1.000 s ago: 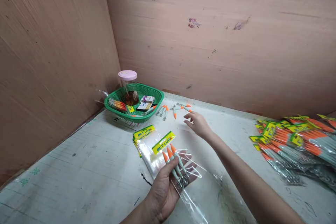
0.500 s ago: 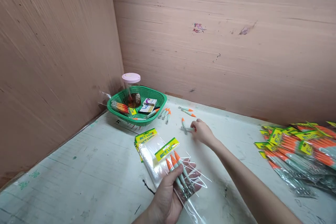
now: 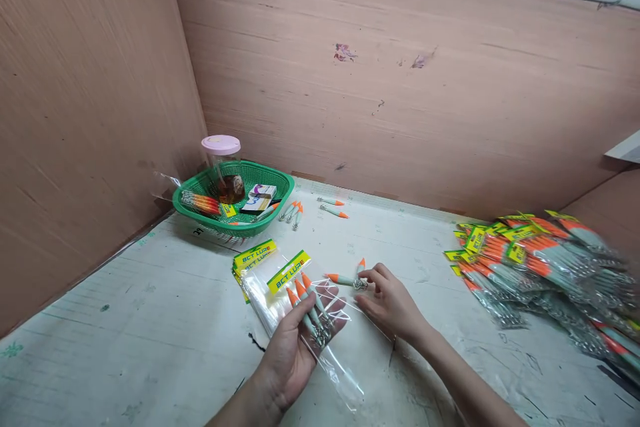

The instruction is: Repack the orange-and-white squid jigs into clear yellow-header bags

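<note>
My left hand (image 3: 293, 353) is closed around a clear plastic bag (image 3: 335, 373), thumb on top. Its yellow and green header card (image 3: 290, 272) reads BCT LURE. Three squid jigs (image 3: 306, 303) with orange tips, pale green bodies and metal hook crowns lie under my thumb; whether they are inside the bag I cannot tell. Thin white strands cross my left fingers. To the right, my right hand (image 3: 393, 300) has its fingers bent at the hook ends of two more squid jigs (image 3: 343, 279), which point different ways. Beneath the left hand's bag lies a stack of header bags (image 3: 255, 255).
A green basket (image 3: 287, 190) at the back left holds a lidded jar (image 3: 223, 170), a small box (image 3: 260, 197) and some lures. Several loose squid jigs (image 3: 334, 211) lie behind my hands. Packed lures (image 3: 530, 267) are heaped at the right. Wooden walls enclose the back and left.
My right hand has come back toward my left hand, bringing two squid jigs nearer. My left hand keeps its hold on the bag and jigs. The view has swung right.
</note>
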Tool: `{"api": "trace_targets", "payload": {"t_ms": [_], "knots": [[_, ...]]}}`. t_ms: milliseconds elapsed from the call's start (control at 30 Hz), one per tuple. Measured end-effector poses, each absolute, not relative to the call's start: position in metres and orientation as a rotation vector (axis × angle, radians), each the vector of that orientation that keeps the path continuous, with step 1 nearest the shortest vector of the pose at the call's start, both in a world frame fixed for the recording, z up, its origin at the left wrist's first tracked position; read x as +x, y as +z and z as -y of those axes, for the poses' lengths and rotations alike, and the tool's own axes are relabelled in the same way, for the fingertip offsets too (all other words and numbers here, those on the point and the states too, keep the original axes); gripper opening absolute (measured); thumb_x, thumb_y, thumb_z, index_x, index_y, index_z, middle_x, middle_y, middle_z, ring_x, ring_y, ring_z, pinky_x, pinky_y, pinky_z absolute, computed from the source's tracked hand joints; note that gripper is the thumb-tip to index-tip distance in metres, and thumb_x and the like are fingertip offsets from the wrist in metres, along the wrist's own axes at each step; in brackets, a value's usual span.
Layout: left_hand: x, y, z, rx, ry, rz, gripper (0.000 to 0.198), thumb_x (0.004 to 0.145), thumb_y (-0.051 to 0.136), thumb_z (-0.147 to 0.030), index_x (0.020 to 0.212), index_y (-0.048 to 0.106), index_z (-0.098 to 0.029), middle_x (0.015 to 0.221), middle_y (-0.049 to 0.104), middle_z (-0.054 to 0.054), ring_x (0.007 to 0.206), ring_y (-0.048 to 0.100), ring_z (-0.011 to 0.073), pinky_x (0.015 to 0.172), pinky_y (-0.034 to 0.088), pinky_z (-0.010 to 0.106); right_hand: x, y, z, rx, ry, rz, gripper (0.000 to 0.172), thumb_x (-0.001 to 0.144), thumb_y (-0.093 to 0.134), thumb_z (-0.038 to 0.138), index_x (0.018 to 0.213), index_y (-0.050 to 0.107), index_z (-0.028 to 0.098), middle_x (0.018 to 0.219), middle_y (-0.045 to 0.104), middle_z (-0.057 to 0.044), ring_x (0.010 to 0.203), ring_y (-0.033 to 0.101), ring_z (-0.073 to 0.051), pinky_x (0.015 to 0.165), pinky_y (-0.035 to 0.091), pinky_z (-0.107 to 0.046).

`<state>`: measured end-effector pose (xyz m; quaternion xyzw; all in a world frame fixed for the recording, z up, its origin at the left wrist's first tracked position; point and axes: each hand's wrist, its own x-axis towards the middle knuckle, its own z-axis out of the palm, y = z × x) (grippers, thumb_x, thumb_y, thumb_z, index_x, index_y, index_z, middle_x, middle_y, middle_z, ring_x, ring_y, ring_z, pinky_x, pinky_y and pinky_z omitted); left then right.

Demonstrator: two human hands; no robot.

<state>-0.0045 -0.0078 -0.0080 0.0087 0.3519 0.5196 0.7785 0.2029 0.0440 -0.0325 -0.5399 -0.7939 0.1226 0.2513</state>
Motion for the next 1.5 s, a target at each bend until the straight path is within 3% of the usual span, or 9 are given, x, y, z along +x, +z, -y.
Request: {"api": "trace_targets", "payload": {"t_ms": [200, 367, 467, 600, 733, 867, 1000, 1267, 1500], "knots": [[-0.005, -0.007, 0.005, 0.040, 1.161, -0.799, 0.020, 0.085, 0.060, -0.014, 0.104, 0.063, -0.007, 0.109, 0.069, 0.015, 0.092, 0.069, 0.0253, 0.074, 0.060, 0.037, 0.182, -0.028, -0.049, -1.447, 0.358, 2.102, 0.013, 0.075, 0.055, 0.020, 0.084, 0.064, 0.018, 0.087, 0.058, -0.008, 0.085, 0.054, -0.023, 0.075, 0.046, -0.037], [-0.006, -0.009, 0.004, 0.036, 1.169, -0.777, 0.017, 0.085, 0.059, -0.012, 0.100, 0.064, -0.006, 0.105, 0.070, 0.016, 0.087, 0.070, 0.0240, 0.071, 0.061, 0.035, 0.199, -0.006, -0.054, -1.460, 0.526, 1.951, 0.026, 0.084, 0.053, 0.034, 0.097, 0.067, 0.016, 0.073, 0.057, -0.004, 0.063, 0.054, -0.016, 0.059, 0.048, -0.030], [-0.007, -0.012, 0.003, 0.015, 1.179, -0.771, 0.017, 0.084, 0.059, -0.012, 0.099, 0.064, -0.006, 0.104, 0.070, 0.017, 0.089, 0.070, 0.0254, 0.072, 0.061, 0.037, 0.215, 0.024, -0.030, -1.407, 0.660, 1.878, 0.031, 0.088, 0.053, 0.040, 0.106, 0.065, 0.018, 0.076, 0.060, -0.004, 0.065, 0.056, -0.016, 0.056, 0.049, -0.027], [-0.006, -0.013, 0.002, -0.039, 1.191, -0.772, 0.017, 0.083, 0.060, -0.012, 0.099, 0.065, -0.006, 0.103, 0.070, 0.017, 0.093, 0.069, 0.0282, 0.075, 0.061, 0.039, 0.220, 0.058, 0.025, -1.053, 0.855, 2.086, 0.020, 0.086, 0.060, 0.027, 0.106, 0.065, 0.025, 0.083, 0.062, -0.004, 0.075, 0.061, -0.017, 0.064, 0.053, -0.027], [-0.004, -0.012, 0.005, -0.007, 1.184, -0.735, 0.015, 0.084, 0.060, -0.013, 0.096, 0.066, -0.007, 0.101, 0.071, 0.014, 0.090, 0.069, 0.0268, 0.073, 0.061, 0.039, 0.198, 0.043, 0.055, -1.032, 0.380, 2.322, 0.034, 0.085, 0.058, 0.010, 0.116, 0.061, 0.023, 0.084, 0.063, -0.006, 0.073, 0.061, -0.016, 0.061, 0.053, -0.024], [-0.002, -0.011, 0.009, 0.024, 1.168, -0.681, 0.017, 0.084, 0.060, -0.014, 0.098, 0.066, -0.009, 0.095, 0.072, 0.012, 0.085, 0.070, 0.0243, 0.079, 0.059, 0.041, 0.168, 0.007, 0.052, -1.040, -0.122, 2.214, 0.042, 0.086, 0.054, 0.005, 0.126, 0.053, 0.017, 0.090, 0.066, -0.010, 0.073, 0.057, -0.018, 0.064, 0.049, -0.031], [-0.002, -0.011, 0.010, -0.020, 1.167, -0.677, 0.019, 0.084, 0.059, -0.013, 0.101, 0.066, -0.009, 0.095, 0.072, 0.011, 0.086, 0.070, 0.0243, 0.083, 0.058, 0.041, 0.157, -0.008, 0.050, -1.042, -0.233, 2.087, 0.028, 0.085, 0.060, 0.008, 0.111, 0.059, 0.016, 0.100, 0.068, -0.012, 0.078, 0.057, -0.020, 0.069, 0.048, -0.035], [-0.001, -0.011, 0.012, -0.034, 1.140, -0.659, 0.026, 0.085, 0.058, -0.013, 0.109, 0.065, -0.009, 0.092, 0.073, 0.012, 0.084, 0.070, 0.0228, 0.083, 0.057, 0.040, 0.160, -0.009, 0.061, -1.178, -0.203, 2.055, 0.015, 0.086, 0.061, 0.014, 0.101, 0.061, 0.017, 0.079, 0.063, -0.005, 0.072, 0.054, -0.018, 0.069, 0.039, -0.034], [0.002, -0.013, 0.016, 0.038, 1.126, -0.691, 0.030, 0.082, 0.063, -0.016, 0.112, 0.063, -0.013, 0.099, 0.072, 0.012, 0.088, 0.070, 0.0255, 0.078, 0.059, 0.039, 0.154, -0.011, 0.057, -1.384, 0.179, 1.896, 0.005, 0.090, 0.055, 0.023, 0.090, 0.058, 0.020, 0.069, 0.055, 0.000, 0.067, 0.050, -0.017, 0.062, 0.038, -0.029]]}}
